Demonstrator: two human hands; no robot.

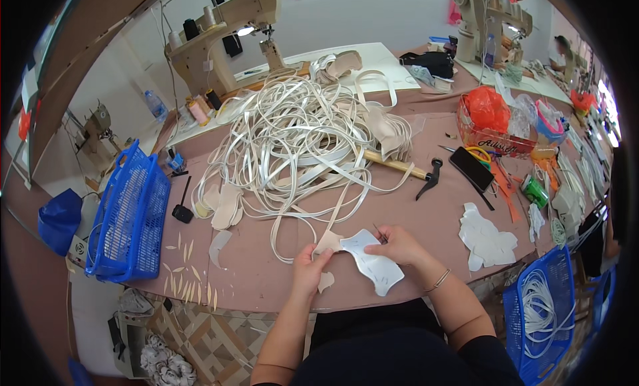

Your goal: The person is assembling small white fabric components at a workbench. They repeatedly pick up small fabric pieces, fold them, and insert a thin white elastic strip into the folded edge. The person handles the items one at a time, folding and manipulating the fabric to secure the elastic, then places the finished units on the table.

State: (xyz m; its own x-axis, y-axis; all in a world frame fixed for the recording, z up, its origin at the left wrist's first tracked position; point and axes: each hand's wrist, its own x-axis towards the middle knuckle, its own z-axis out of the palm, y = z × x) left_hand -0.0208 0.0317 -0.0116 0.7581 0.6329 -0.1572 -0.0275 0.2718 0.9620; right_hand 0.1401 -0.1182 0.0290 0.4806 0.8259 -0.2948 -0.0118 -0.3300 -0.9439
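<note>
Cut pieces held together at the lower centre of the frame: a white shaped piece [373, 263] with pen marks on it, and a tan leather piece [329, 241] that overlaps its left edge. The left hand [307, 269] is closed on the tan piece, thumb on top, while the right hand [399, 245] pinches the upper edge of the white piece, with a thin dark tool, too small to identify, showing at its fingertips. Both pieces hang just above the near edge of the brownish surface [266, 279]. Above them, in the middle of the frame, lies a large tangle of white straps [293, 129], one loop of which trails down to just beside the hands. To the right of the tangle rests a hammer [406, 167] with a wooden handle; at centre right lies a stack of white cutouts [487, 239]. A blue basket [130, 216] stands at the left, and thin tan offcuts [190, 279] are scattered near it. Judged risks: the two pieces could slip out of alignment, since only fingertip pressure holds the overlap; the trailing strap could catch on a wrist and drag the tangle; a piece let go so near the edge could fall to the floor.
</note>
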